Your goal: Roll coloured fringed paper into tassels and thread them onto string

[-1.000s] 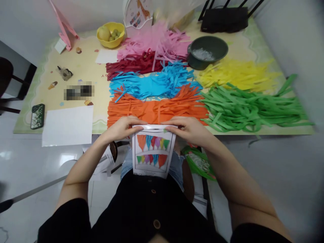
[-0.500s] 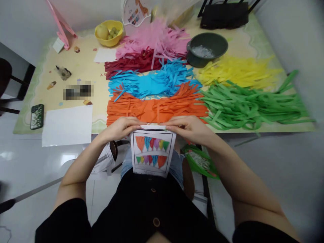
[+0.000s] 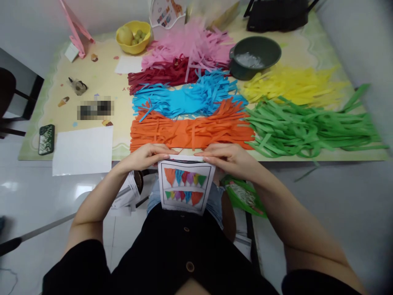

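Observation:
Between my hands hangs a white printed sheet (image 3: pixel 186 186) with a black border and pictures of coloured tassel garlands. It is at the table's front edge, above my lap. My left hand (image 3: pixel 148 157) pinches its upper left corner, thumb toward me. At the upper right corner my right hand (image 3: pixel 229 159) grips it the same way. The sheet's top edge looks folded over. Just beyond my fingertips lies a bundle of orange fringed paper (image 3: pixel 181 133), with blue fringe (image 3: pixel 181 100) behind it.
Farther back are dark red fringe (image 3: pixel 166 73) and pink fringe (image 3: pixel 190 45). To the right lie green fringe (image 3: pixel 310 127), yellow fringe (image 3: pixel 294 86) and a dark green bowl (image 3: pixel 254 57). A blank sheet (image 3: pixel 82 149) and a phone (image 3: pixel 46 139) lie left; a yellow fruit bowl (image 3: pixel 133 45) stands behind.
The view has shifted slightly. Both hands stay on the printed sheet, whose top edge sits a touch lower and tilts a little differently. The things on the table have not moved.

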`<state>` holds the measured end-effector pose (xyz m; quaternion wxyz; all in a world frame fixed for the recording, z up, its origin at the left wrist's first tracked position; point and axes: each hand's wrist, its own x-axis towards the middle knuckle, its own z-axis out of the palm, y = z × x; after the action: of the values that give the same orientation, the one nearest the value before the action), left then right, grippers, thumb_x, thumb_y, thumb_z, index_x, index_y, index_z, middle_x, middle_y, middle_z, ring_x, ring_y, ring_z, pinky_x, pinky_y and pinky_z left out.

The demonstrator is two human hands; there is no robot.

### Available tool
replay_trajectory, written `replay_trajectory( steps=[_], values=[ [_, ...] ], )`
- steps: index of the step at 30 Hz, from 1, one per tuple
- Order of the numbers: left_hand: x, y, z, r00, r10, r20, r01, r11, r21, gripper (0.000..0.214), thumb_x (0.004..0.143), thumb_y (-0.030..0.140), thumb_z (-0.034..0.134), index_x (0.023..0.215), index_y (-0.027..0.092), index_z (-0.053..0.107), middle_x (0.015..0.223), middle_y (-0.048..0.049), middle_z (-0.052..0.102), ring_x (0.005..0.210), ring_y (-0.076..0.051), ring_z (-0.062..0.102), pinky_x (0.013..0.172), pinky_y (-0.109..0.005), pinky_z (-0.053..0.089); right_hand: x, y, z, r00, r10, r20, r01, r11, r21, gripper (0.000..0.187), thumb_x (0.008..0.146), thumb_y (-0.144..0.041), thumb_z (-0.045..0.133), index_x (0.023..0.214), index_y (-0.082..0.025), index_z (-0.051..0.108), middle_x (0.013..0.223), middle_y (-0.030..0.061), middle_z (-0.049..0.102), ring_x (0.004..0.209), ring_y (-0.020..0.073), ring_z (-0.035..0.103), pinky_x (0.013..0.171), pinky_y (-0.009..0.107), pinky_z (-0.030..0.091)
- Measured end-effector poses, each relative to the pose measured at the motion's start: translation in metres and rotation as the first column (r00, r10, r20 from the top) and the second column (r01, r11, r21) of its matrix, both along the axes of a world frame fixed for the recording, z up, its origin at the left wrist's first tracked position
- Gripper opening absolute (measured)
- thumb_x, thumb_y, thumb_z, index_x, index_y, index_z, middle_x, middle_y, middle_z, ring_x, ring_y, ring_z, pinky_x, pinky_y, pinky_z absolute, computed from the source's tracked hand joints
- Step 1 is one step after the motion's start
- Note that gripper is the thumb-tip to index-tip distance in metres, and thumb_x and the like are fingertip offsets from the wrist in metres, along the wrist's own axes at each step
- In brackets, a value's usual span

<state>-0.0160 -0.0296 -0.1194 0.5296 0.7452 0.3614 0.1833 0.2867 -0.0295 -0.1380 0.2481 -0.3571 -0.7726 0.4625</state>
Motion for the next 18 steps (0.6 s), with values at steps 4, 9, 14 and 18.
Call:
replay_trajectory(
  steps=[4, 9, 14, 18],
  values=[
    [-0.002, -0.001, 0.0, 1.0, -0.007, 0.012, 0.008, 0.999, -0.045, 0.032, 0.098, 0.038, 0.056, 0.117, 0.022, 0.077, 0.118, -0.0115, 0.074, 0.095, -0.02, 0.072, 0.08, -0.026, 0.055, 0.001, 0.0, 0.005, 1.0, 0.024, 0.004, -0.024, 1.0, -0.002, 0.04, 0.095, -0.051, 0.056, 0.102, -0.021, 0.081, 0.091, 0.0083, 0.076, 0.083, 0.0188, 0.069, 0.071, 0.027, 0.052],
    [-0.002, 0.002, 0.004, 1.0, -0.017, 0.022, 0.018, 0.999, -0.051, 0.034, 0.097, 0.04, 0.058, 0.113, 0.019, 0.078, 0.114, -0.0124, 0.075, 0.094, -0.019, 0.07, 0.077, -0.024, 0.054, 0.002, 0.0, 0.009, 0.999, 0.038, 0.028, -0.039, 0.999, 0.004, 0.037, 0.097, -0.046, 0.055, 0.102, -0.019, 0.081, 0.09, 0.0084, 0.074, 0.081, 0.0171, 0.068, 0.069, 0.026, 0.05],
    [-0.002, -0.006, 0.005, 0.999, -0.016, 0.049, 0.022, 0.991, -0.132, 0.038, 0.096, 0.046, 0.058, 0.118, 0.021, 0.077, 0.114, -0.0121, 0.073, 0.061, -0.009, 0.061, 0.052, -0.019, 0.048, 0.003, -0.007, 0.006, 0.998, 0.061, -0.006, -0.06, 0.996, 0.067, 0.036, 0.099, -0.044, 0.053, 0.107, -0.021, 0.08, 0.091, 0.0076, 0.074, 0.081, 0.0159, 0.068, 0.07, 0.025, 0.05],
    [-0.004, -0.016, -0.001, 0.992, 0.061, 0.109, -0.053, 0.996, -0.068, 0.035, 0.095, 0.044, 0.06, 0.118, 0.022, 0.077, 0.11, -0.0123, 0.073, 0.073, -0.014, 0.066, 0.055, -0.02, 0.051, 0.005, -0.01, 0.003, 0.996, 0.076, -0.041, -0.071, 0.991, 0.118, 0.034, 0.1, -0.04, 0.053, 0.109, -0.02, 0.079, 0.093, 0.0081, 0.073, 0.083, 0.0154, 0.069, 0.071, 0.024, 0.052]
  ],
)
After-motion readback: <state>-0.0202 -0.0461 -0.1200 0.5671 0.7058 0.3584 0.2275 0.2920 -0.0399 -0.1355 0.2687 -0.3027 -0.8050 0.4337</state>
